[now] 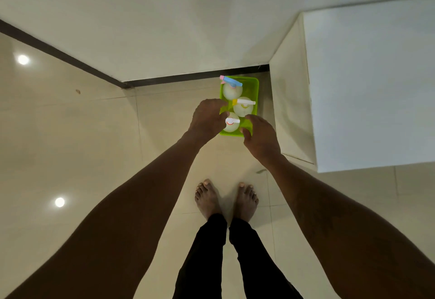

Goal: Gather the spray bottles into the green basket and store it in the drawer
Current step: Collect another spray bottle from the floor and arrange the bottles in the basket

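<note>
A green basket [254, 86] sits on the tiled floor by the wall, beside a white cabinet. Three white spray bottles stand upright in it: one with a blue and pink head [231, 90] at the far end, one with a yellow and white head [243, 108] in the middle, one with a red and white head [231, 124] nearest me. My left hand [208, 119] is over the basket's left edge, fingers spread next to the nearest bottle. My right hand [260, 136] hovers at the basket's near right corner, fingers apart. Neither hand clearly holds anything.
A tall white cabinet [367, 82] stands immediately right of the basket. The wall with a dark skirting [188, 76] runs behind it. My bare feet [226, 199] stand on the glossy floor a step back from the basket.
</note>
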The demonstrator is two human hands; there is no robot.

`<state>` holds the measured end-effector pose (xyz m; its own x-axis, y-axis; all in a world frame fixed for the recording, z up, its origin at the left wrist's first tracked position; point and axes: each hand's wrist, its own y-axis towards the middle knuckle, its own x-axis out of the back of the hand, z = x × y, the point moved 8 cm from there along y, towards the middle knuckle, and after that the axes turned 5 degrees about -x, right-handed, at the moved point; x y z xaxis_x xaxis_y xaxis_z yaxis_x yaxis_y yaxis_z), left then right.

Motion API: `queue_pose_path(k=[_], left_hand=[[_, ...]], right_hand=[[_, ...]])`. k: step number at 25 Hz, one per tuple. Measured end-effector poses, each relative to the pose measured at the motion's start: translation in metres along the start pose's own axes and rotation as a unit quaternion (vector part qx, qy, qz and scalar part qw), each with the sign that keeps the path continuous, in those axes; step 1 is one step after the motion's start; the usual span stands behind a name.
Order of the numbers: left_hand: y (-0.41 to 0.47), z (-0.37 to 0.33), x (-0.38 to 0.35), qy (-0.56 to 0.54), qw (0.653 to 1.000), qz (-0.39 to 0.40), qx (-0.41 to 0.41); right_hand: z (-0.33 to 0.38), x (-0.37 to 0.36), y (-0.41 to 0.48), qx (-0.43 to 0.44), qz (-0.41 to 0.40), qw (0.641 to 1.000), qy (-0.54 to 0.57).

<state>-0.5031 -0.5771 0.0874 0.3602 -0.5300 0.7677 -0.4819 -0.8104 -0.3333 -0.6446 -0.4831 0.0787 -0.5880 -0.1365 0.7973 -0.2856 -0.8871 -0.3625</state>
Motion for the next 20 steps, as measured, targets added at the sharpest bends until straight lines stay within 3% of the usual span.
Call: queue_pose_path(k=[5,20], left_hand=[[-0.033,-0.029,0.03,0.003,0.999,0.015,0.04],[-0.06,-0.168,0.057,0.029,0.999,0.018,-0.009]], right_hand=[[0.028,0.048,-0.031,-0.007,-0.007,1.0,0.011],[0.0,0.181,-0.072,-0.031,-0.055,0.998,0.008]])
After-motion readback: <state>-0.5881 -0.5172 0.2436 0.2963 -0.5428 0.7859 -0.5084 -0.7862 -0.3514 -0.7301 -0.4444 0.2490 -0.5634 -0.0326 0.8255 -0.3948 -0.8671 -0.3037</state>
